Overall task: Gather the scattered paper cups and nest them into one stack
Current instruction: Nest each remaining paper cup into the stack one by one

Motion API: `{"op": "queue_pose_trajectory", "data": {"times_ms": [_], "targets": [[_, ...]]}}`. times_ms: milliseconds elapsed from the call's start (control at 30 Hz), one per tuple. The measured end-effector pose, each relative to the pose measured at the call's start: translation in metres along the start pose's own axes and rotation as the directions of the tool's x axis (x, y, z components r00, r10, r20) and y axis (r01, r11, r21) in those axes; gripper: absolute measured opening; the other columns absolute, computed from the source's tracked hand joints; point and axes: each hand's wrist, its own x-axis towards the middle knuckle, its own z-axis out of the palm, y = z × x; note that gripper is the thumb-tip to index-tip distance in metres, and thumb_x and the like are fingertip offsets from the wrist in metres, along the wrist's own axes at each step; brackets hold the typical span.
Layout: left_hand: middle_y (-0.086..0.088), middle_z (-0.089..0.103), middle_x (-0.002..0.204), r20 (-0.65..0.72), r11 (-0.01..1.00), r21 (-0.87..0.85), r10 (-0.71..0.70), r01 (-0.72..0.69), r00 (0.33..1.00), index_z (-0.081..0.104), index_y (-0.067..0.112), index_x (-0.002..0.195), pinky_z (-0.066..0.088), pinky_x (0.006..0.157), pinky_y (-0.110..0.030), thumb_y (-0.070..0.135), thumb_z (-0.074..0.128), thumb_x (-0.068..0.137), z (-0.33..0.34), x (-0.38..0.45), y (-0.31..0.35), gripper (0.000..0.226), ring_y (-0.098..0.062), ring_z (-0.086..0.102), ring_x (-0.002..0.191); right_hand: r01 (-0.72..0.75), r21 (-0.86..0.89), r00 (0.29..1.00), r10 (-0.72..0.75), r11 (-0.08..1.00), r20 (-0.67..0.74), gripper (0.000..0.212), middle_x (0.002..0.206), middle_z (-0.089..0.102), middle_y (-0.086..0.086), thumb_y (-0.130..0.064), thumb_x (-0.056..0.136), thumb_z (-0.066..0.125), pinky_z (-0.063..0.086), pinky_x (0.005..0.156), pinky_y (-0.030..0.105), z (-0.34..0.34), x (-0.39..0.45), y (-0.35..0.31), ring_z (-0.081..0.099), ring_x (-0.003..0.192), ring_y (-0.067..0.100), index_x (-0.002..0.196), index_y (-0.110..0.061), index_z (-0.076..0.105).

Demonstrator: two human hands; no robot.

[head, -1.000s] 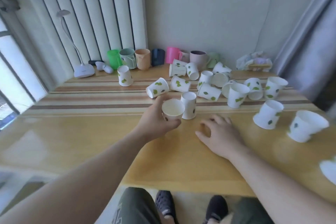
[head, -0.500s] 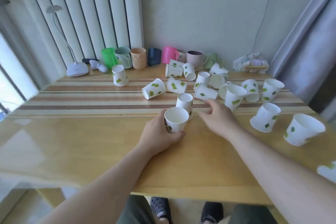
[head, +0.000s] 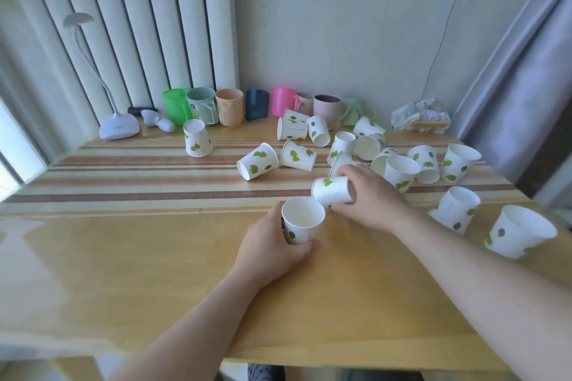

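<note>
Nearest, the left hand (head: 272, 244) wraps around an upright cup (head: 302, 219) on the table (head: 154, 257), fingers curled round its lower wall, mouth open upward; it holds the same place it held a second ago. This cup looks like the base of the stack, which has no second cup in it yet.

Just beyond it, the right hand (head: 368, 198) has changed. A second ago it lay flat on the table; half a second ago it was reaching toward the inverted cup behind the base. Now it grips that second cup (head: 332, 190), fingers closed round its wide end, and has tipped it sideways so its bottom points left toward the base cup's rim. The two cups are just beside each other, nearly touching. My reading is that the first nesting is about to happen: the held cup needs turning bottom-down and lowering into the base.

Farther back, the other paper cups (head: 297, 155) lie scattered, some upright, some on their sides, one inverted cup (head: 196, 138) alone at left. A row of coloured mugs (head: 229, 107) stands by the wall.
</note>
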Motion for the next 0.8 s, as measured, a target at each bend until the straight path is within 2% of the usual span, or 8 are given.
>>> {"op": "queue_pose_trajectory", "data": {"times_ms": [67,133,333,400,500,600,700,800], "targets": [[0.028,0.069,0.107,-0.001,1.0,0.0,0.003,-0.003,1.0,0.056,0.039,0.135,0.049,0.081,-0.018,0.057,0.089,0.074,0.0,-0.001,-0.001,0.072,0.0,0.063,0.102,-0.159,0.276,0.98,0.186,0.948,-0.072,0.046,0.118,0.064,-0.008,-0.049,0.084,0.082,0.054,0.083,0.041,0.011,-0.017,0.007,0.065,0.105,0.021,0.115,-0.03,0.054],[0.027,0.07,0.108,-0.008,1.0,0.001,0.01,-0.01,1.0,0.056,0.039,0.135,0.05,0.081,-0.018,0.058,0.089,0.074,0.0,-0.002,0.0,0.072,0.001,0.064,0.102,-0.251,0.47,0.948,0.314,0.846,-0.059,0.042,0.112,0.067,-0.009,-0.049,0.084,0.083,0.057,0.088,0.042,0.024,-0.032,0.007,0.068,0.101,0.018,0.109,-0.028,0.056],[0.03,0.068,0.109,-0.003,1.0,-0.011,0.027,-0.027,1.0,0.056,0.04,0.139,0.047,0.079,-0.014,0.055,0.091,0.075,0.001,-0.001,-0.001,0.075,0.001,0.063,0.104,-0.231,0.527,0.967,0.255,0.818,0.028,0.046,0.113,0.066,-0.02,-0.047,0.082,0.086,0.053,0.077,0.031,0.036,-0.04,-0.004,0.068,0.101,0.008,0.117,-0.037,0.057],[0.032,0.068,0.107,-0.007,0.999,-0.002,0.04,-0.04,0.999,0.055,0.043,0.14,0.048,0.08,-0.014,0.055,0.091,0.074,0.002,-0.001,-0.002,0.076,0.001,0.063,0.104,-0.254,0.69,0.943,0.331,0.678,0.023,0.047,0.112,0.069,-0.012,-0.039,0.079,0.089,0.052,0.079,0.031,0.042,-0.035,-0.008,0.069,0.102,0.012,0.113,-0.031,0.058],[0.033,0.069,0.104,0.0,0.998,0.02,0.06,-0.06,0.998,0.053,0.048,0.142,0.047,0.078,-0.016,0.058,0.09,0.074,0.003,-0.002,-0.001,0.079,0.007,0.063,0.099,-0.198,0.92,0.933,0.354,0.339,0.071,0.07,0.122,0.073,0.007,-0.026,0.069,0.095,0.054,0.093,0.036,0.04,-0.03,-0.019,0.071,0.113,0.025,0.127,-0.019,0.057],[0.032,0.07,0.106,0.013,0.998,0.013,0.059,-0.059,0.998,0.052,0.05,0.143,0.044,0.077,-0.011,0.061,0.09,0.074,0.003,-0.002,0.0,0.08,0.016,0.06,0.1,-0.078,0.993,0.963,0.266,0.094,0.051,0.067,0.124,0.076,0.004,-0.002,0.086,0.085,0.05,0.092,0.034,0.02,-0.032,-0.035,0.072,0.113,0.024,0.14,-0.025,0.053],[0.033,0.071,0.104,0.008,0.998,0.019,0.056,-0.056,0.998,0.053,0.051,0.143,0.044,0.075,-0.01,0.058,0.09,0.074,0.002,-0.003,0.001,0.079,0.017,0.061,0.097,-0.002,0.99,0.988,0.152,0.143,-0.02,0.044,0.11,0.08,-0.003,-0.003,0.085,0.083,0.055,0.093,0.037,0.008,-0.039,-0.057,0.074,0.103,0.02,0.117,-0.029,0.069],[0.032,0.071,0.102,0.005,0.998,0.028,0.054,-0.054,0.999,0.054,0.05,0.141,0.044,0.073,-0.011,0.056,0.09,0.076,0.001,-0.005,0.002,0.074,0.016,0.062,0.094,-0.005,0.957,0.992,0.12,0.291,-0.032,0.051,0.125,0.077,0.003,-0.021,0.07,0.086,0.06,0.098,0.043,0.026,-0.052,-0.07,0.07,0.123,0.026,0.118,-0.028,0.073]]}}
